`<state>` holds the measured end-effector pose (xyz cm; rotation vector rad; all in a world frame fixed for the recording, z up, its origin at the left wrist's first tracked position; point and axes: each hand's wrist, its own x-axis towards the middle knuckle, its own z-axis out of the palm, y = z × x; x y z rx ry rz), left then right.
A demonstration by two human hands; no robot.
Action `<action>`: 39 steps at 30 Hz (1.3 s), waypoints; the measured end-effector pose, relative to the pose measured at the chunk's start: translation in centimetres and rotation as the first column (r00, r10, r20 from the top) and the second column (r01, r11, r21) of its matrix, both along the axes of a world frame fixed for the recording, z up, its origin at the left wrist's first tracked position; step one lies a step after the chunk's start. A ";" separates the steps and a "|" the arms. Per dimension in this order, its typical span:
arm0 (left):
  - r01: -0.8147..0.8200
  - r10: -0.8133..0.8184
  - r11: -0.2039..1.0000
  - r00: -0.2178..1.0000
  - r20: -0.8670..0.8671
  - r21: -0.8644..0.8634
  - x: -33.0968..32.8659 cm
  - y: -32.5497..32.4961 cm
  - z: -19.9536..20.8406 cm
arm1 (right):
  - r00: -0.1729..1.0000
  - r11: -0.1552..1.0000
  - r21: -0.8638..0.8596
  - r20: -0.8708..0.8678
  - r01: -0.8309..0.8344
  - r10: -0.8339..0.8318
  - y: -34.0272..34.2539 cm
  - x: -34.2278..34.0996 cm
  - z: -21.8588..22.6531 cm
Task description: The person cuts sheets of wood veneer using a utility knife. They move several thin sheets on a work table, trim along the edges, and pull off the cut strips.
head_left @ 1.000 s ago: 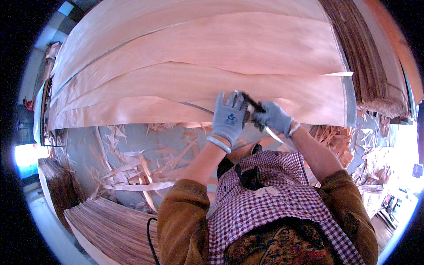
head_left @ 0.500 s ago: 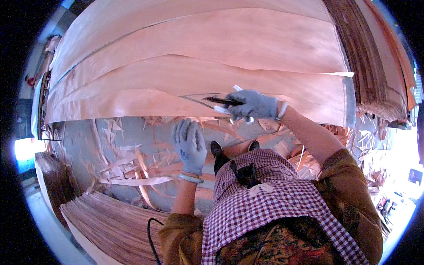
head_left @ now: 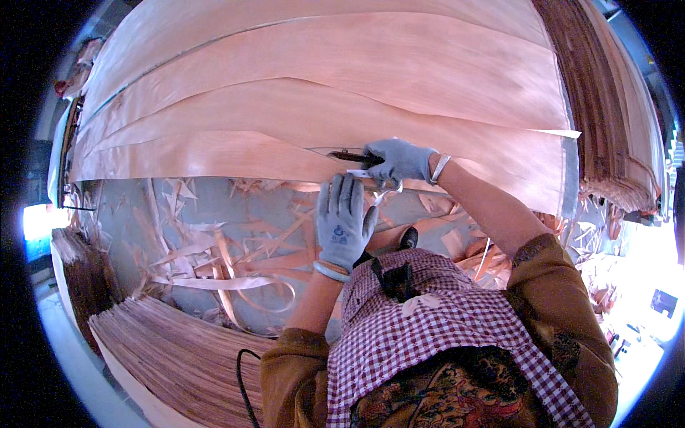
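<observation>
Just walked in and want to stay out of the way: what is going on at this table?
A person in grey gloves is working at the near edge of a stack of thin wood veneer sheets. The right hand presses a dark cutting tool onto the top sheet's edge. The left hand is raised, open, just below that edge. Veneer offcuts litter the floor below.

Right hand (head_left: 399, 160) grips a dark tool (head_left: 354, 156) against the veneer sheet (head_left: 285, 114); left hand (head_left: 344, 221) reaches toward the sheet's edge.
</observation>
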<state>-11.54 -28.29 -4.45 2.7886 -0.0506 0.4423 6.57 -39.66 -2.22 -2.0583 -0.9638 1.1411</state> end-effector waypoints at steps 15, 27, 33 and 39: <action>0.002 0.005 0.993 0.998 -0.067 0.114 2.0 -0.1 0.9 | 0.970 0.995 -0.020 0.223 0.102 -0.095 -1.2 -1.3 0.1; -0.010 0.011 0.999 0.999 0.031 -0.038 1.2 2.7 1.9 | 0.971 0.968 0.105 -0.098 0.227 -0.217 -5.9 -5.4 3.2; -0.138 0.127 0.985 0.987 0.098 0.109 1.2 7.6 1.7 | 0.691 0.812 0.092 -0.585 0.576 -0.424 -3.4 -4.3 3.7; -0.046 0.045 0.993 0.999 0.010 0.108 2.2 7.9 1.7 | 0.610 0.749 0.157 -0.697 0.643 -0.377 -0.2 -4.4 2.9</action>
